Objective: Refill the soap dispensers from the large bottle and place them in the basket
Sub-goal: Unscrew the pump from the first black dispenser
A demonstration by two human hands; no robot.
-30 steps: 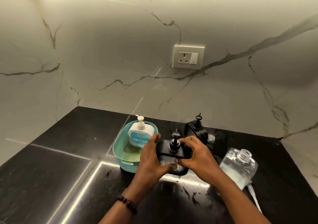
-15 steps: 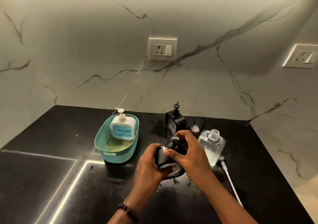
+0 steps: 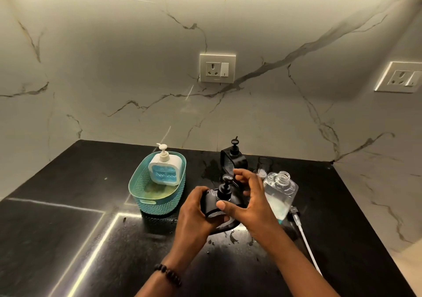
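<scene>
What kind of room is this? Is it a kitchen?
Probably a kitchen or washroom counter in a home. A shiny black stone countertop meets a marble-look wall with wall sockets, and soap dispensers stand there, one white one in a teal basket.

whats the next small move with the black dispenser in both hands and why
Probably finish tightening the pump head with the right hand, then lift the black square soap dispenser left into the teal plastic basket. The left hand grips its body, and the basket has free floor in front of the white pump bottle.
</scene>
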